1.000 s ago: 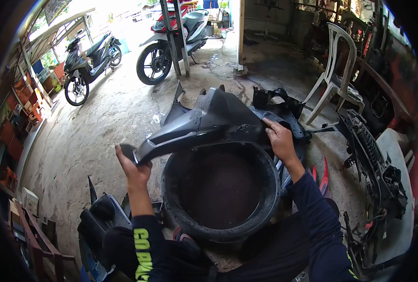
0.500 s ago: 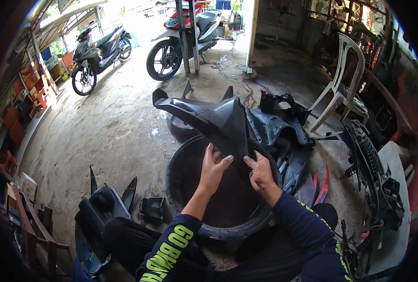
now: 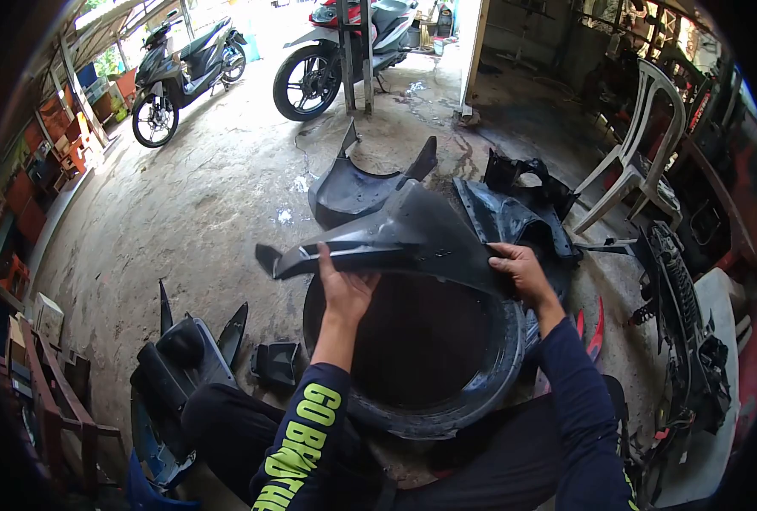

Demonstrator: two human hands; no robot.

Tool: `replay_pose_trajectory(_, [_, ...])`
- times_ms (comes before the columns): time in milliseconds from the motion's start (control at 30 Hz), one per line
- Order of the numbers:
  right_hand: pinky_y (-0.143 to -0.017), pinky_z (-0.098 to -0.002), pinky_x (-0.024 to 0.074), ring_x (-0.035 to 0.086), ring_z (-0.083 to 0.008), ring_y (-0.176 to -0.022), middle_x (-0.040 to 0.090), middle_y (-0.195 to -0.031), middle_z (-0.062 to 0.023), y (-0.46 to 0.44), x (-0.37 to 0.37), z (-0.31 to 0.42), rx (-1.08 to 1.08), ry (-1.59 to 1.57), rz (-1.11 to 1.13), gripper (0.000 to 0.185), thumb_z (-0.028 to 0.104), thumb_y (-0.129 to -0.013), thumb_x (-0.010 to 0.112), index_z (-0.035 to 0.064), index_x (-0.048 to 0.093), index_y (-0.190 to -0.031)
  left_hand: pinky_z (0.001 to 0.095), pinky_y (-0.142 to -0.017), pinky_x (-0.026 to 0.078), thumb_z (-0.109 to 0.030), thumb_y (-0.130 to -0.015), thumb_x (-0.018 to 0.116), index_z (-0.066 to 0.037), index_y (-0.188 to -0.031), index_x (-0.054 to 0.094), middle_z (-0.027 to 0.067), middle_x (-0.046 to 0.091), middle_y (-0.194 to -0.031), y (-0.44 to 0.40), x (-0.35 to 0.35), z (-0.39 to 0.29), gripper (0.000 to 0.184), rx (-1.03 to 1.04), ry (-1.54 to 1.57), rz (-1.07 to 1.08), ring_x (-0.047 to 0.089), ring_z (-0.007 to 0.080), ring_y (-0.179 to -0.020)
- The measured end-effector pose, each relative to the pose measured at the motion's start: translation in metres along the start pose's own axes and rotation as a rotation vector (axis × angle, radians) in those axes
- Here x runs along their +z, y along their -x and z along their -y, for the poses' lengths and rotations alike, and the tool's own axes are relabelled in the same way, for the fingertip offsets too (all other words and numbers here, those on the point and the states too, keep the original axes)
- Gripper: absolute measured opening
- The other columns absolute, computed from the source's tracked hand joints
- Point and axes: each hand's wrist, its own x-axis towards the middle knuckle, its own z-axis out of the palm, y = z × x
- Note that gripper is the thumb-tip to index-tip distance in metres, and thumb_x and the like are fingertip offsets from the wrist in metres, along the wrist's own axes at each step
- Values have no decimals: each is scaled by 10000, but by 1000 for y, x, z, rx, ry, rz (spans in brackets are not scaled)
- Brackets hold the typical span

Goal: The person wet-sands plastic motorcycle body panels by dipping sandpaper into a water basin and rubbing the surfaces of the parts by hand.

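Observation:
A dark grey plastic scooter fairing panel is held up in both hands, lying roughly sideways with its narrow slotted arm to the left. My left hand grips its lower edge near that arm, the thumb up against the face and the fingers underneath. At the panel's right end, my right hand pinches the edge between thumb and fingers. Below the panel stands a round black basin between my legs, its inside very dark. Just behind the panel, a curved dark fender-like part rests on the floor.
More dark body parts are piled right of the basin. Several black panels and a small black piece lie at the left. A plastic chair stands at the right. Two scooters, one grey, one red, are parked ahead.
The panel has turned from slanting upright to nearly sideways. My left hand has shifted left along it and my right hand has moved right and up, so they are farther apart.

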Motion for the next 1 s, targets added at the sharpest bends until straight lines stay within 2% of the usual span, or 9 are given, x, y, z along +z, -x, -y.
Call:
replay_pose_trajectory(100, [-823,-269,514,672,-159,-891,704,-1033,-89,-13,-15,-13,-26,180,-17,327,24,-889,600,-43,610,-1209,392,-840,525,-515,-968,489,-102,-1176,563,70,653,-1107,-18,-26,-4,468,11,-292,78,630,199,-1015])
replay_pose_trajectory(167, [-839,-290,511,670,-245,-947,692,-1047,-143,-22,-16,-34,-493,967,-524,329,21,-882,576,-22,619,-1206,396,-825,556,-414,-978,533,-77,-1142,571,89,671,-1029,-11,-22,12,378,49,-228,64,671,226,-900])
replay_pose_trajectory(233, [-858,-376,492,618,-363,-967,665,-1013,-156,-15,10,-44,-610,1028,-758,258,8,-867,548,21,672,-1093,410,-853,557,-376,-976,551,-62,-1163,551,107,653,-1062,-16,-32,31,366,57,-165,28,658,237,-967])
replay_pose_trajectory(367, [-882,-430,484,613,-380,-978,642,-966,-196,3,39,-102,-403,1068,-485,199,1,-840,519,15,680,-957,413,-892,551,-352,-987,534,-44,-1210,507,133,595,-1179,-22,-37,39,381,105,-54,-91,628,253,-1023])
replay_pose_trajectory(500, [-907,-441,501,618,-411,-1053,650,-1082,-259,8,42,-185,267,1086,-74,305,37,-766,570,13,700,-1041,428,-982,471,-457,-980,475,-49,-1276,477,174,557,-1224,-22,-47,38,504,37,74,-5,564,304,-1109])
replay_pose_trajectory(633, [-931,-413,498,602,-392,-1116,617,-1167,-281,-7,36,-231,485,1032,-34,360,28,-764,582,21,682,-1110,436,-997,424,-513,-957,482,-36,-1305,450,164,537,-1239,-11,-41,48,592,-56,136,-102,520,294,-1120])
replay_pose_trajectory(700, [-895,-411,508,619,-372,-1106,647,-1158,-230,-16,30,-258,635,739,-531,393,45,-747,623,-25,651,-1133,427,-992,437,-509,-950,497,-41,-1292,461,166,548,-1226,-17,-47,53,581,-39,90,-89,536,285,-1120])
replay_pose_trajectory(833, [-771,-372,507,670,-287,-966,685,-1059,-201,-30,39,-207,400,-1,-495,401,30,-724,611,-57,640,-1114,406,-949,484,-446,-948,520,-39,-1240,487,157,577,-1192,-32,-51,47,502,65,-165,-100,571,262,-1100])
replay_pose_trajectory(1000, [-845,-361,491,653,-309,-977,666,-1038,-186,-17,112,-72,-235,408,-908,328,-1,-818,518,-17,650,-1117,468,-988,494,-334,-1003,434,-26,-1291,430,172,563,-1241,-30,-28,50,422,6,-78,58,563,327,-1156])
